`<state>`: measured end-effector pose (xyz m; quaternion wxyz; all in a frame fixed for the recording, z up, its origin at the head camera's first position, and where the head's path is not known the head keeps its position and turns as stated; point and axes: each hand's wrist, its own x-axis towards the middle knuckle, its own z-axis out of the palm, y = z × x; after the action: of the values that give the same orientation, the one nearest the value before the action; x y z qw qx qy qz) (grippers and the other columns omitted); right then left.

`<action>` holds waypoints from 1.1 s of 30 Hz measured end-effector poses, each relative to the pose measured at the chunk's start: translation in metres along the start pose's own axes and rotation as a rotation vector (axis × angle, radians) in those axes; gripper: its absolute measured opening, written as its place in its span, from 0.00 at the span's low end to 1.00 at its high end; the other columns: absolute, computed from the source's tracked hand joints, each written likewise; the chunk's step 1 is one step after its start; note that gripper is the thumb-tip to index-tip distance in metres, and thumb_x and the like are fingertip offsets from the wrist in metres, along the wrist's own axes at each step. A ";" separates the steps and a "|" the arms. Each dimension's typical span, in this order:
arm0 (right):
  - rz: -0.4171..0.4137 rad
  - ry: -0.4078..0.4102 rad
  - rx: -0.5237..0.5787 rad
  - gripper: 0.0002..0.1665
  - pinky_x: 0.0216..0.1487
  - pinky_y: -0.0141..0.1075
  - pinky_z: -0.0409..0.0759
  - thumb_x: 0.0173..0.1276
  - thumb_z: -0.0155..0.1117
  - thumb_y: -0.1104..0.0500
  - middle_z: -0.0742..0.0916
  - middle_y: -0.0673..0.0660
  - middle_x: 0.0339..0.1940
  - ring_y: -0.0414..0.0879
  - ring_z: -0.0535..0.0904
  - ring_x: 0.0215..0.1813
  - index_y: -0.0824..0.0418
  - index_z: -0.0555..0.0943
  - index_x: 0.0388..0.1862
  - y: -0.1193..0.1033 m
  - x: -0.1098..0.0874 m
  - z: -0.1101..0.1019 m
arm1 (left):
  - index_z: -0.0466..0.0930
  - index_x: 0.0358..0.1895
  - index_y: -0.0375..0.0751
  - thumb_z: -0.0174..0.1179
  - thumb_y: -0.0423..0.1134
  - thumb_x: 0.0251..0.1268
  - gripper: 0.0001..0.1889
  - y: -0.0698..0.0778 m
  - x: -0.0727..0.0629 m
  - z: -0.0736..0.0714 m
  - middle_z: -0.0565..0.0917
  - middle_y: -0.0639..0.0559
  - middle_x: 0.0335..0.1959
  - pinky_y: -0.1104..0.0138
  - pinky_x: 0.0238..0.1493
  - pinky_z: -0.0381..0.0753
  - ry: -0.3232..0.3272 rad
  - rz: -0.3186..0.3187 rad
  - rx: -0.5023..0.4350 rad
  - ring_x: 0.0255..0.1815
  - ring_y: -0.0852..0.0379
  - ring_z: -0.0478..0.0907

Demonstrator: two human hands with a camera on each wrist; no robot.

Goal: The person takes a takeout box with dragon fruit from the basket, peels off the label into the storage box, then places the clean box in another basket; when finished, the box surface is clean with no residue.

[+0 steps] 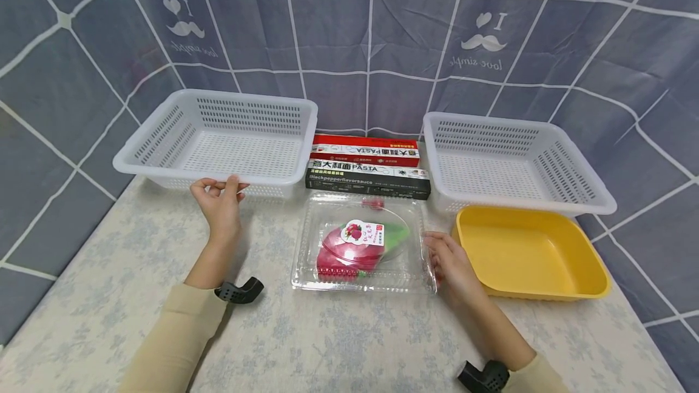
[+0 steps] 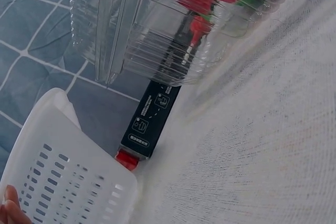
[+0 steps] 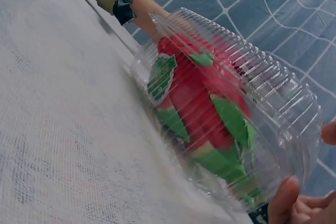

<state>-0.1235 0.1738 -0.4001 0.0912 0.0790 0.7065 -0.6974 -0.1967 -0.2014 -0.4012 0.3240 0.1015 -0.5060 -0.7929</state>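
My left hand pinches the front rim of the left white slotted basket between thumb and fingers; only its fingertips show in the left wrist view. At the middle of the table lies a clear plastic clamshell box with a red dragon fruit with green leaves inside. A white label sits on its lid. My right hand grips the box's right edge, thumb against its end in the right wrist view.
Behind the box lie a black pasta box and a red pasta box. At the right stands a second white basket, with a yellow basin in front of it. A blue grid-patterned curtain rises behind the table.
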 end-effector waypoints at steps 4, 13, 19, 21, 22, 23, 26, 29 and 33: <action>-0.048 0.047 -0.224 0.22 0.22 0.30 0.70 0.75 0.52 0.56 0.73 0.53 0.26 0.41 0.67 0.21 0.69 0.70 0.60 -0.005 -0.005 0.001 | 0.51 0.39 0.43 0.54 0.28 0.70 0.17 0.001 0.000 0.000 0.63 0.48 0.29 0.75 0.29 0.75 0.000 -0.005 -0.003 0.27 0.60 0.81; -0.353 0.132 -0.571 0.29 0.51 0.46 0.75 0.70 0.62 0.56 0.74 0.65 0.54 0.55 0.72 0.53 0.70 0.69 0.64 -0.004 -0.018 0.008 | 0.53 0.40 0.45 0.56 0.33 0.71 0.17 0.010 -0.003 -0.004 0.66 0.48 0.31 0.73 0.33 0.76 -0.031 -0.048 0.163 0.28 0.63 0.82; -0.613 0.150 -0.635 0.29 0.53 0.51 0.70 0.65 0.66 0.59 0.75 0.65 0.55 0.56 0.70 0.57 0.69 0.72 0.62 -0.012 -0.023 0.011 | 0.54 0.42 0.49 0.56 0.36 0.71 0.16 0.015 -0.003 -0.009 0.71 0.50 0.33 0.73 0.35 0.75 -0.047 -0.087 0.271 0.28 0.65 0.81; -0.656 0.150 -0.656 0.28 0.51 0.49 0.69 0.64 0.68 0.59 0.77 0.64 0.51 0.55 0.70 0.53 0.68 0.73 0.60 -0.016 -0.022 0.013 | 0.54 0.42 0.49 0.55 0.36 0.72 0.15 0.016 -0.004 -0.009 0.72 0.51 0.34 0.73 0.35 0.75 -0.054 -0.095 0.304 0.28 0.65 0.80; -0.664 0.148 -0.668 0.27 0.50 0.48 0.69 0.63 0.68 0.59 0.77 0.63 0.49 0.55 0.71 0.52 0.68 0.75 0.59 -0.018 -0.022 0.014 | 0.54 0.43 0.50 0.54 0.36 0.73 0.14 0.016 -0.005 -0.009 0.72 0.51 0.35 0.73 0.34 0.75 -0.062 -0.099 0.322 0.28 0.65 0.80; -0.668 0.141 -0.677 0.26 0.49 0.48 0.69 0.63 0.69 0.58 0.77 0.62 0.47 0.54 0.71 0.50 0.67 0.76 0.58 -0.020 -0.022 0.015 | 0.55 0.43 0.50 0.54 0.35 0.73 0.14 0.016 -0.006 -0.009 0.72 0.50 0.36 0.74 0.34 0.74 -0.073 -0.107 0.335 0.27 0.65 0.80; -0.654 0.109 -0.709 0.23 0.47 0.46 0.69 0.63 0.69 0.57 0.78 0.61 0.43 0.52 0.71 0.47 0.67 0.79 0.54 -0.026 -0.021 0.019 | 0.55 0.45 0.49 0.51 0.33 0.74 0.12 0.017 -0.010 -0.009 0.72 0.50 0.38 0.74 0.34 0.75 -0.128 -0.127 0.402 0.27 0.66 0.80; -0.662 0.094 -0.751 0.19 0.48 0.46 0.69 0.62 0.69 0.58 0.78 0.61 0.42 0.51 0.71 0.47 0.66 0.82 0.50 -0.030 -0.018 0.023 | 0.59 0.52 0.43 0.44 0.32 0.77 0.07 0.020 -0.018 -0.009 0.74 0.49 0.41 0.74 0.35 0.76 -0.245 -0.182 0.493 0.31 0.67 0.80; -0.684 0.119 -0.836 0.14 0.49 0.47 0.68 0.62 0.67 0.60 0.78 0.58 0.40 0.53 0.71 0.48 0.63 0.84 0.46 -0.036 -0.011 0.029 | 0.61 0.63 0.31 0.35 0.37 0.81 0.17 0.028 -0.031 -0.007 0.76 0.41 0.49 0.70 0.40 0.78 -0.483 -0.282 0.608 0.38 0.67 0.78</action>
<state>-0.1203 0.1450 -0.3631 -0.1576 -0.1591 0.9129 -0.3413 -0.1581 -0.1948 -0.3856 0.0395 0.0719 -0.7597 -0.6450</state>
